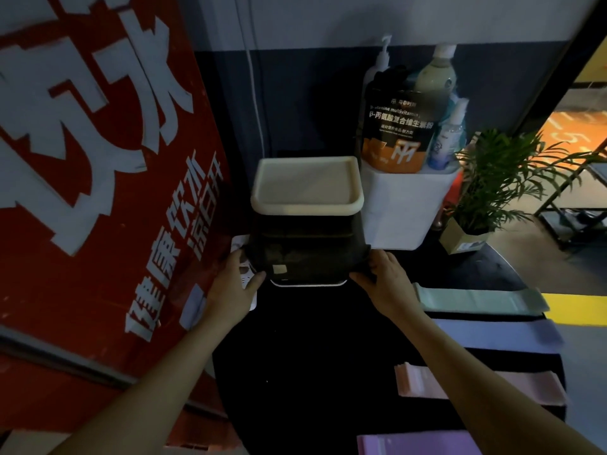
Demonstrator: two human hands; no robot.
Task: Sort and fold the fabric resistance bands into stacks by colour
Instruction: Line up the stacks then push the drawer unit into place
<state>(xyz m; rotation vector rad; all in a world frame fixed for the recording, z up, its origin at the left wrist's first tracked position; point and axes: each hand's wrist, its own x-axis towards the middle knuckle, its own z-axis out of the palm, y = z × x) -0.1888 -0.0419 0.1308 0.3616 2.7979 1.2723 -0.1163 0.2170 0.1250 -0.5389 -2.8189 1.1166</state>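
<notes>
Head view showed the left hand (pixel 237 280) and the right hand (pixel 381 277) both gripping a black band (pixel 305 261), one at each end, fingers curled over its edges and the fabric stretched flat between them. The black band was dark, matte and wide, with a small pale label near its lower left corner. It hung in front of a black bin (pixel 305 231), which carried a cream tray-like lid (pixel 307 187) on top; a white base edge showed just below the band.

Both forearms reached over a black tabletop (pixel 312 349). Right of the black band, on that surface, lay folded bands by colour: a mint green band (pixel 479 298) nearest the right hand, a pale lavender band (pixel 499 334) nearer the viewer than it, then a pink stack (pixel 476 385), and a purple stack (pixel 414 443) at the bottom edge of the view.

Left of the black band stood a large red panel (pixel 98 192) with pale lettering. Behind and right of it, a white container (pixel 404 208) held a dark pouch (pixel 394 126) and several bottles (pixel 437 70), against a dark wall. Further right sat a small potted plant (pixel 499 178), with an orange floor beyond.
</notes>
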